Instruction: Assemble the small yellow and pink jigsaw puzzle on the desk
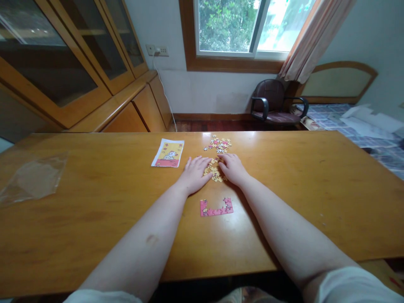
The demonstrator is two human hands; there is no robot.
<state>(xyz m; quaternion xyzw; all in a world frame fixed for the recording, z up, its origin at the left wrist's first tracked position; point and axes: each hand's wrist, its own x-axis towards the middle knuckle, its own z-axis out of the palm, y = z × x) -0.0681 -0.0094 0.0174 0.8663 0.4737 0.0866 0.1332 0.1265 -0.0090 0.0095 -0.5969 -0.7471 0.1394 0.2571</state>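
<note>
My left hand (196,173) lies flat and open against the left side of a pile of yellow jigsaw puzzle pieces (214,171), its thumb touching the edge. On the pile's right side rests my right hand (232,169), fingers slightly bent and apart from the thumb; no piece shows in its grasp. Nearer to me, several joined pink pieces form a U-shaped part of the puzzle (217,211). Beyond my hands is a second heap of loose pieces (221,144), pink, white and yellow. Left of it lies a picture sheet (168,153) with a white cartoon animal on yellow and pink.
The wooden table (94,235) spans the view. A clear plastic bag (36,179) lies at its left. Behind stand a glass-doored cabinet (104,84), a dark armchair (274,99) under the window, and a bed (328,115) at right.
</note>
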